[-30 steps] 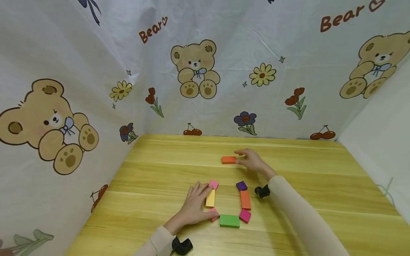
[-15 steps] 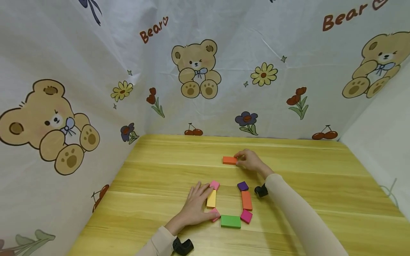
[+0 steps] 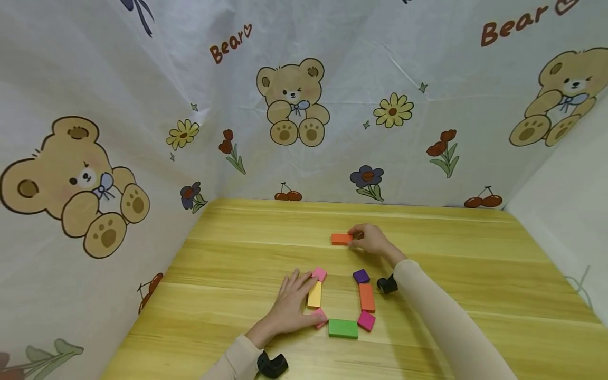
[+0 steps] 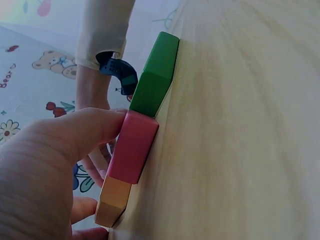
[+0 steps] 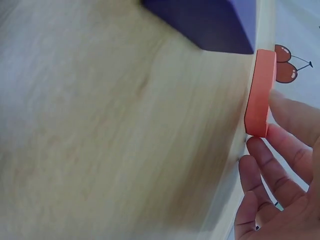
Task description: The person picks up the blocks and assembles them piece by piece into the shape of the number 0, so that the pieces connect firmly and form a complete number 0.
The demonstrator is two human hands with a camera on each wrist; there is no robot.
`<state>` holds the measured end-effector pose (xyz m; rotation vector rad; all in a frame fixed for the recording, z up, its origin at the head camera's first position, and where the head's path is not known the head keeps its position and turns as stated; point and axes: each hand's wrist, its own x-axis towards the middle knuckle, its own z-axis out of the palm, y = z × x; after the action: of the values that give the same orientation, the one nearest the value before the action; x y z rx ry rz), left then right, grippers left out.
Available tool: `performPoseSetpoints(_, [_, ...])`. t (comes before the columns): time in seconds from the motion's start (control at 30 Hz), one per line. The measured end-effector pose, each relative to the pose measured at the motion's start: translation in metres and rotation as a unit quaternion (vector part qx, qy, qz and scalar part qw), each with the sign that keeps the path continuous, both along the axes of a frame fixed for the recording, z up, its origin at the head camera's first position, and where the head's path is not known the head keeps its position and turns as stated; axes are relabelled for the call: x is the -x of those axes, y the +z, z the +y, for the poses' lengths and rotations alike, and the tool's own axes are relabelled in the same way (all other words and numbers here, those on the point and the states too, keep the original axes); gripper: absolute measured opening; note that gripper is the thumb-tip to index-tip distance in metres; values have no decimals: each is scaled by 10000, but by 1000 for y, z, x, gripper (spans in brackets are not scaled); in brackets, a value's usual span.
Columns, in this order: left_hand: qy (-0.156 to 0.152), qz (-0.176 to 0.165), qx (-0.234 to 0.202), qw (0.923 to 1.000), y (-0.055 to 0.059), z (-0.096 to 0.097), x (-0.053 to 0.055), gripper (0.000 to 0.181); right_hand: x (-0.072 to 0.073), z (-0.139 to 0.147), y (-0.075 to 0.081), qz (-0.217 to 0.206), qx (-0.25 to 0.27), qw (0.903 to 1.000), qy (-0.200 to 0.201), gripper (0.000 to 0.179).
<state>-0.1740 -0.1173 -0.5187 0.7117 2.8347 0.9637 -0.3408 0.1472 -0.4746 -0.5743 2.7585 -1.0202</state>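
My right hand (image 3: 372,239) pinches the right end of an orange rectangular block (image 3: 340,239) at the back of the table, between thumb and fingers. In the right wrist view that orange block (image 5: 261,92) lies flat, the thumb on its long side. My left hand (image 3: 290,306) is spread beside the left side of a block outline. Its thumb touches the near pink block (image 4: 134,145), and its fingertips reach the far pink block (image 3: 320,274). Between these two lies a yellow block (image 3: 314,294). A green block (image 3: 343,328) forms the near side.
On the outline's right side lie a magenta block (image 3: 366,321), another orange block (image 3: 367,297) and a purple block (image 3: 361,276). The wooden table (image 3: 247,237) ends at a bear-print curtain (image 3: 218,95). Both wrists carry black cameras.
My right thumb and fingers have closed onto the orange block's end at the back. The left hand has stayed in place; the whole view has shifted slightly.
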Motion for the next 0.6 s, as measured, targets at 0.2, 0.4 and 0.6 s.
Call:
performPoseSetpoints(0.2, [-14, -43, -20, 10000, 1, 0, -1, 93, 0, -1, -1, -71, -4, 10000, -50, 27])
performPoseSetpoints(0.4, [-27, -19, -7, 10000, 1, 0, 0, 94, -1, 2, 0, 53, -218, 9997, 84, 24])
performPoseSetpoints(0.6, [-12, -60, -44, 10000, 3, 0, -1, 94, -7, 5, 0, 95, -214, 9993, 299, 24])
